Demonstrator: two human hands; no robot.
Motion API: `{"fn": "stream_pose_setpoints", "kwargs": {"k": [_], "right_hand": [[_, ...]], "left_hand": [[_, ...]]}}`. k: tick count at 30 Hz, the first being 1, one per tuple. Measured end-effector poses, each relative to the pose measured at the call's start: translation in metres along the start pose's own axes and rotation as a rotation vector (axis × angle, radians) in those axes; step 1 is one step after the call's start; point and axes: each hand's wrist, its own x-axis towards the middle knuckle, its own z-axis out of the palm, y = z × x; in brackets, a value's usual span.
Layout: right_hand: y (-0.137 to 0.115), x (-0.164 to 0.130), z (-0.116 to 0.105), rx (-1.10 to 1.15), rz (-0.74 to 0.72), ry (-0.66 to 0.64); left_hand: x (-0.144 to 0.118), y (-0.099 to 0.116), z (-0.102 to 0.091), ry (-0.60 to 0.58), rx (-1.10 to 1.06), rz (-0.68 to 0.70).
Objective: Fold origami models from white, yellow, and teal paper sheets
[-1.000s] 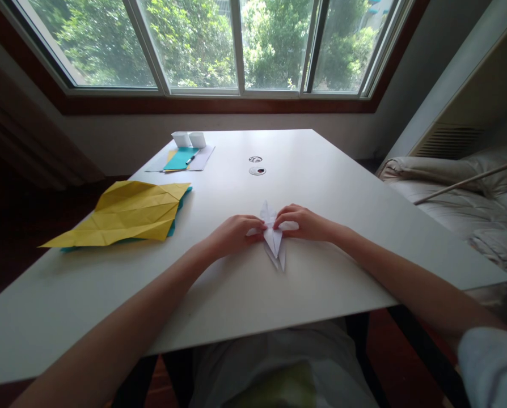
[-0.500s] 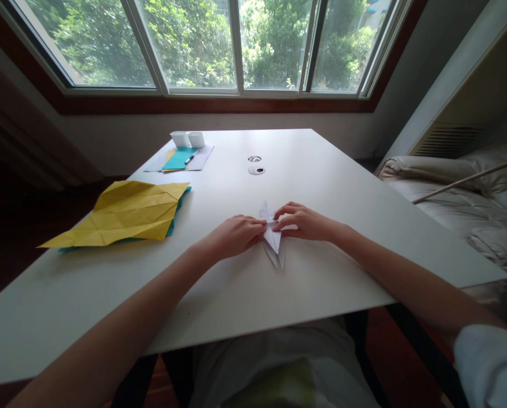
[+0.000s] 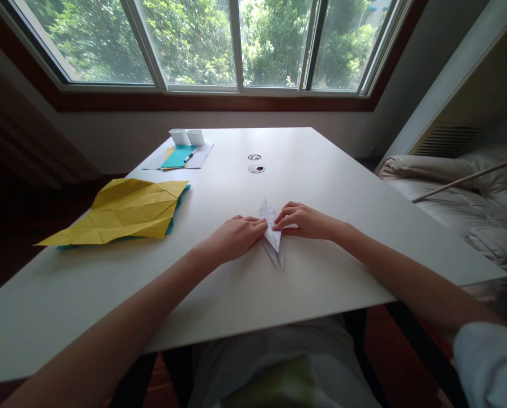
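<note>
White folded paper piece (image 3: 272, 233) (narrow, pointed both ends): flat on white worktop (image 3: 321, 187), mid-front. Left hand (image 3: 233, 236) and right hand (image 3: 304, 221) close together, fingertips pressing its middle from either side. Yellow creased sheet (image 3: 128, 211) lies well left.

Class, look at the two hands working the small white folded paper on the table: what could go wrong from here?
1. The left hand and right hand pinch the white folded paper only at its middle; its narrow points might bend or tear.
2. White paper on the white table hides creases, so a fold may land crooked.
3. The yellow creased sheet overhangs the table edge and might slide off.
</note>
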Motion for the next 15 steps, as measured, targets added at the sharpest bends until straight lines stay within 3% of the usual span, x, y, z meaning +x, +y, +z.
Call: {"fn": "stream_pose_setpoints", "kwargs": {"k": [8, 15], "right_hand": [[-0.004, -0.002, -0.008, 0.051, 0.056, -0.048], [-0.007, 0.006, 0.007, -0.033, 0.219, 0.095]], "left_hand": [[-0.002, 0.005, -0.003, -0.011, -0.005, -0.069], [0.007, 0.007, 0.003, 0.166, -0.017, -0.208]]}}
